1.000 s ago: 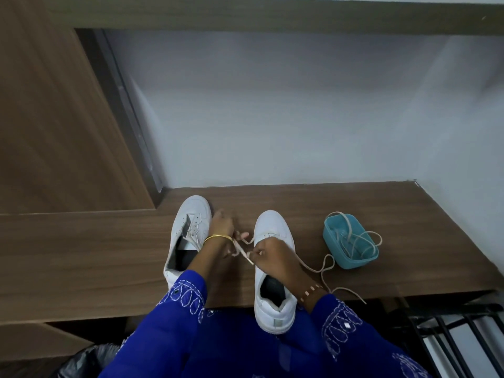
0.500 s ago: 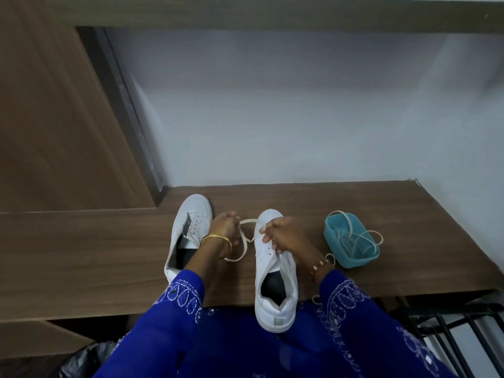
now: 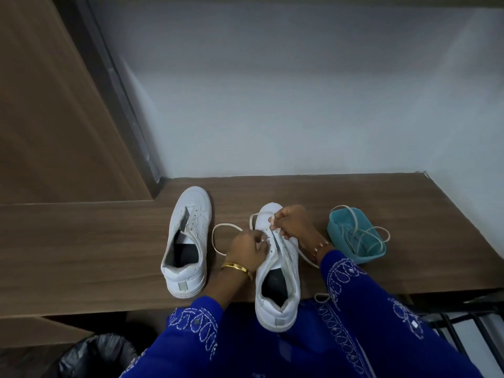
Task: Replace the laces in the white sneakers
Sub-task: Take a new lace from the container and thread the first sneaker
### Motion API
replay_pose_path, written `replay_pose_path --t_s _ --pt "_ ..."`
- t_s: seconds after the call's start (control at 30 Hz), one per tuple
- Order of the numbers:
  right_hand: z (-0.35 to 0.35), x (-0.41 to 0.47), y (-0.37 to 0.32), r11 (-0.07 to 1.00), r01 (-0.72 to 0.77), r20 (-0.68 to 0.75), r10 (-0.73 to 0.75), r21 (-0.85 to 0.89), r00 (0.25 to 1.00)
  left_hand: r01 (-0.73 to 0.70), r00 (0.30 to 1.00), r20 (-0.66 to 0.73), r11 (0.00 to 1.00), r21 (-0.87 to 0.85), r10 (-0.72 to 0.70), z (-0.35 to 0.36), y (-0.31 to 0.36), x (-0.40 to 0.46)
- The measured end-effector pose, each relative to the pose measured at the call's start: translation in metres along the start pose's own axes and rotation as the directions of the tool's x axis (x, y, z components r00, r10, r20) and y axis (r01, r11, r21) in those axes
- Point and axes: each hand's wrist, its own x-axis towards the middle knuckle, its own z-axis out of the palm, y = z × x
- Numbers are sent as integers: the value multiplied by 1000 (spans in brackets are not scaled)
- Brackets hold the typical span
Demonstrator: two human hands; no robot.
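Count taken outward from the teal tub:

- White sneakers: two. One just left of the tub, one further left.
- Laces: two visible. One looped left of the tub at the nearer sneaker, one coiled in the tub.
- Tubs: one.
- Hands: two, left and right.
- Bangles: one gold.
- Benches: one.
- Black bin bags: one, far below-left.
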Motion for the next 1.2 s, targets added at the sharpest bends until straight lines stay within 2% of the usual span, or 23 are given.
replay_pose_path --t_s 0.1,0.27,0.53,0.63,0.73,0.87,1.03,1.2 --pt "1 6 2 983 121 -20 -125 -139 992 -26 999 20 999 -21 26 7 0 -1" --pt "6 13 6 933 251 -8 -262 -256 965 -18 999 46 1000 -24 19 8 0 -5" --pt "12 15 6 832 369 58 -380 -415 923 -147 982 103 983 -106 158 6 -10 -12" --pt "13 15 6 809 389 30 -420 -441 907 -174 977 105 977 -126 188 9 -13 -16" --pt "11 15 5 852 345 -23 -384 -393 923 -171 981 73 977 -127 181 13 -13 -18" --pt "7 14 5 876 302 -7 -329 -375 944 -154 986 48 984 -90 159 16 -12 -14" --pt "5 18 8 887 326 6 -342 -327 940 -110 971 207 991 -71 122 9 -6 -9" --pt "4 19 6 857 363 49 -372 -365 927 -118 954 260 984 -134 150 5 -9 -3"
